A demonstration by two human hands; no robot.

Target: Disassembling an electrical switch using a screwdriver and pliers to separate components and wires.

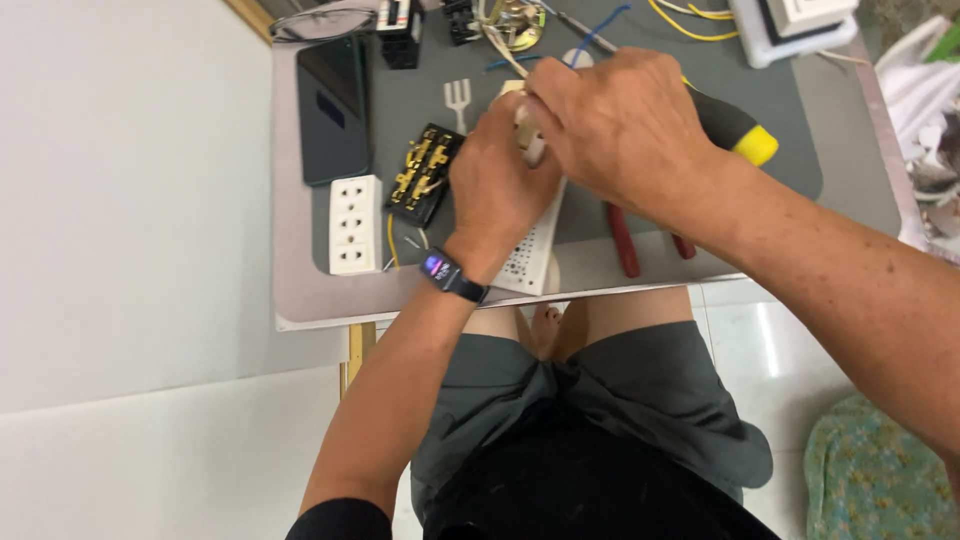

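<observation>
My left hand grips a small whitish part over a white perforated cover plate on the grey mat. A smart band sits on that wrist. My right hand is closed around a screwdriver with a black and yellow handle, its tip hidden between the two hands. Both hands touch over the middle of the mat. Left of them lie a black socket insert with brass contacts and a white triple socket face.
A dark phone and glasses lie at the mat's left. Red-handled pliers lie near the table's front edge. Yellow and blue wires, a white box and small parts crowd the far edge. Cloth lies right.
</observation>
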